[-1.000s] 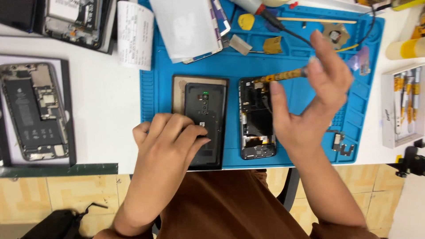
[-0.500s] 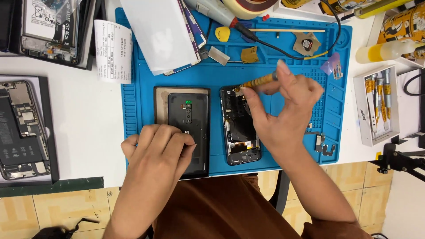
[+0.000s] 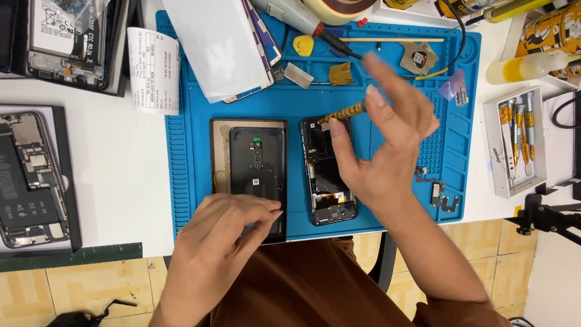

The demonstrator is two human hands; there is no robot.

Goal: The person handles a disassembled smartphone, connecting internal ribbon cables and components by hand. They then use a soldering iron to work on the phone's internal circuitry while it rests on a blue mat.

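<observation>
On the blue repair mat (image 3: 187, 151) lie a black phone back cover (image 3: 257, 166) and, to its right, an opened phone body (image 3: 327, 172) with its inner parts showing. My left hand (image 3: 224, 233) rests on the near end of the back cover, fingers curled on it. My right hand (image 3: 381, 142) hovers over the opened phone and grips a yellow-handled screwdriver (image 3: 345, 112), whose tip points at the phone's top end.
Another opened phone (image 3: 27, 181) lies at the left, a third (image 3: 69, 39) at the top left beside a paper slip (image 3: 154, 69). A white box (image 3: 215, 45), picks and small parts sit on the mat's far side. A screwdriver set (image 3: 517, 142) stands at the right.
The view has shifted, so everything sits slightly lower and further right in frame. My right hand keeps working the screwdriver over the opened phone; my left hand stays on the back cover.
</observation>
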